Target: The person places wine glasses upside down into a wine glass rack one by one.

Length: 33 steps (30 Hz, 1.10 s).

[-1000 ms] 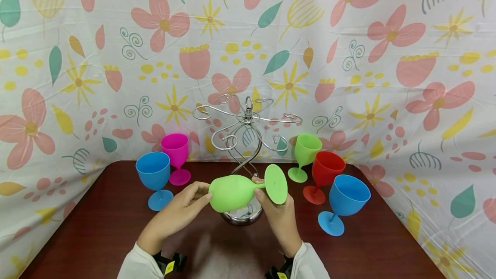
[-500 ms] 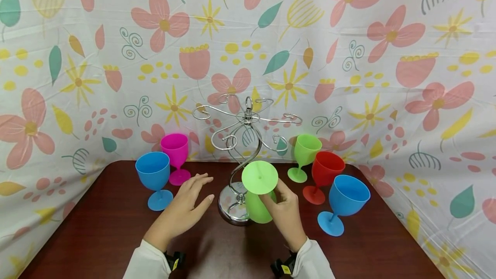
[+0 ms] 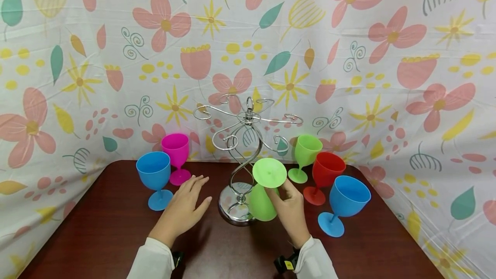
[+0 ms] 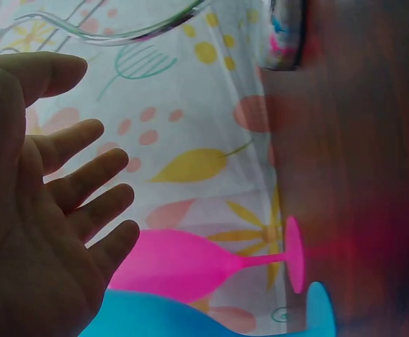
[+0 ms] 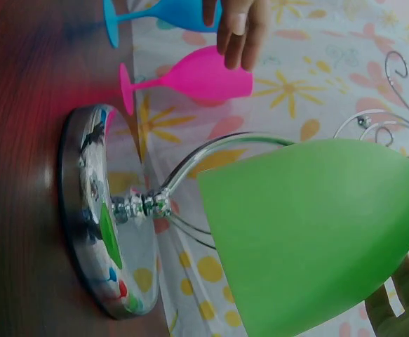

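Note:
A light green plastic goblet (image 3: 263, 203) hangs upside down from my right hand (image 3: 291, 212), foot on top and bowl below. The fingers and thumb pinch it by the stem, just under the foot. In the right wrist view the green bowl (image 5: 309, 232) fills the lower right, its mouth facing the table. My left hand (image 3: 185, 211) is held over the table with fingers extended and nothing in it; a pink goblet (image 4: 183, 265) shows beyond its fingertips in the left wrist view. Right behind the held goblet stands a chrome goblet rack (image 3: 248, 117) with curled arms and a round base.
On the left stand a blue goblet (image 3: 153, 171) and the pink one, upright. A second green goblet (image 3: 307, 150), a red goblet (image 3: 327, 169) and another blue goblet (image 3: 348, 196) stand at right. A floral cloth (image 3: 248, 25) hangs behind the dark wooden table (image 3: 97, 236).
The left hand has let go of the green goblet's bowl and drawn back to the left. The right hand has turned the goblet from sideways to upside down, then shifted slightly right.

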Tool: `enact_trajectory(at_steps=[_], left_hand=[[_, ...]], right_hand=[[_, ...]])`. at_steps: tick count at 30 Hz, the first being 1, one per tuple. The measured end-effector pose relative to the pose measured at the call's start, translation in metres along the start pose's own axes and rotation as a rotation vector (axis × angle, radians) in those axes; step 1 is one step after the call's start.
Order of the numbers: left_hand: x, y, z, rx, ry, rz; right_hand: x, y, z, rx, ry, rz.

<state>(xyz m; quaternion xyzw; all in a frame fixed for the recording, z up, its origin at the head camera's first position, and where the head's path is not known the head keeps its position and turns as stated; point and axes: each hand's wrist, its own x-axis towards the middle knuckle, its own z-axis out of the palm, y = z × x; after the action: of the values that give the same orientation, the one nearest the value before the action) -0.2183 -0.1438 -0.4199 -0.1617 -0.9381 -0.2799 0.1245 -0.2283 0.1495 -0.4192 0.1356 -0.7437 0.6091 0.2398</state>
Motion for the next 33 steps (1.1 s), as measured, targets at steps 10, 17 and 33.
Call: enact_trajectory(at_steps=[10, 17, 33], left_hand=[[0.0, -0.014, 0.015, 0.075, 0.078, 0.052], [0.0, -0.019, 0.019, 0.09, 0.084, 0.052], [-0.001, -0.026, 0.023, 0.089, 0.036, 0.016]], right_hand=[[0.002, 0.009, -0.003, -0.035, 0.027, 0.037], [0.002, 0.013, -0.002, -0.014, 0.05, 0.066], [0.011, 0.011, -0.003, 0.047, 0.141, 0.131]])
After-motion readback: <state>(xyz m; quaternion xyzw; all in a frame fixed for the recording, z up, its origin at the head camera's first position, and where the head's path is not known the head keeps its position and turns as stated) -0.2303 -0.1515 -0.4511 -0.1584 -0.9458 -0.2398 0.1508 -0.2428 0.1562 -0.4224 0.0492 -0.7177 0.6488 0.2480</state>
